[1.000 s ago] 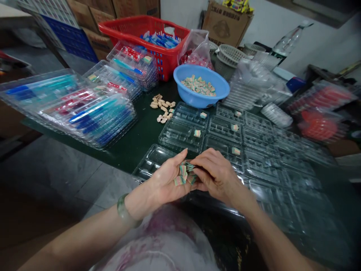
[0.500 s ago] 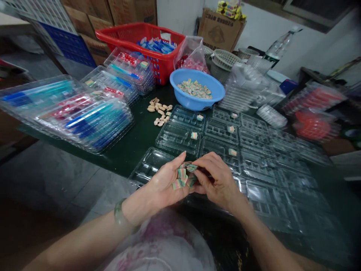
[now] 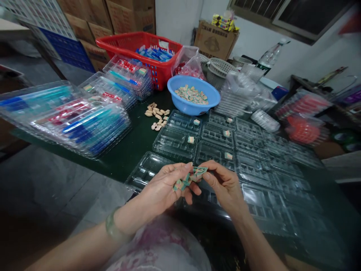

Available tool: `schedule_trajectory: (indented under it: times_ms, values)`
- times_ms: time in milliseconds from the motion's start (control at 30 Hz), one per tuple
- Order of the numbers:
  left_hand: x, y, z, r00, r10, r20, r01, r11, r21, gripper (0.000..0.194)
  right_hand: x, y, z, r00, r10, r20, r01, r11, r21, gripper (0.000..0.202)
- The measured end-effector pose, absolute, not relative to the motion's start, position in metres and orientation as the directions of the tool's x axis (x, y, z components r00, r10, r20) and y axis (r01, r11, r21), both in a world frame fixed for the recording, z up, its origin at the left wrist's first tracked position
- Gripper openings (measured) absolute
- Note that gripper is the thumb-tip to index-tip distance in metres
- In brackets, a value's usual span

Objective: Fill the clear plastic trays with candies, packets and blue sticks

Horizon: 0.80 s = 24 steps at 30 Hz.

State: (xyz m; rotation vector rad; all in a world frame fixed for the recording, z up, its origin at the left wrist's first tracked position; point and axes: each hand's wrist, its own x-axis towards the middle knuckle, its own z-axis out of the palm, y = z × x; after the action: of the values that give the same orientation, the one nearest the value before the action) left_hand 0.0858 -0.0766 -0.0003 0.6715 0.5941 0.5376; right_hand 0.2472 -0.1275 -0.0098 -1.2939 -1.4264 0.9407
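Several small folded striped pieces (image 3: 182, 183), green and pale orange, lie in my left hand (image 3: 166, 184), its thumb closed over them. My right hand (image 3: 225, 184) pinches one striped piece (image 3: 200, 170) at its edge with thumb and forefinger, right beside the left thumb. Both hands are above the near edge of a dark green table. Beyond them, clear plastic trays (image 3: 176, 142) with compartments stand in rows, and some hold one striped piece (image 3: 228, 156) each. A blue bowl (image 3: 172, 98) behind the trays contains many more such pieces.
Peanuts (image 3: 155, 111) lie left of the bowl. Stacked filled trays (image 3: 93, 128) take up the table's left side. A red basket (image 3: 118, 42) with blue packets stands at the back, near a bag of red items (image 3: 191, 66). Grey baskets (image 3: 221, 67) and a bottle (image 3: 270, 56) stand back right.
My left thumb has folded inward over the striped pieces and the palm has turned. My right hand has drawn slightly right, with a striped piece now showing between its fingertips. The view has shifted slightly.
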Motion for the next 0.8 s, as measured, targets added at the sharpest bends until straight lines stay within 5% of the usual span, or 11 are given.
schedule_trajectory:
  times_ms: [433,633,800]
  values:
    - [0.085,-0.082,-0.008,0.679,0.659,-0.324,-0.251,0.623,0.741,0.017,0.235,-0.134,-0.021,0.25,0.947,0.2,0.188,0.155,-0.97,0.011]
    - [0.082,-0.075,-0.009,0.756,0.572,-0.318,-0.286,0.726,0.625,0.012,0.239,-0.137,-0.019,0.17,0.936,0.307,0.275,0.254,-0.927,0.013]
    - [0.083,-0.078,-0.007,0.721,0.614,-0.322,-0.277,0.68,0.679,0.018,0.236,-0.138,-0.018,0.064,0.906,0.419,0.324,0.379,-0.867,0.018]
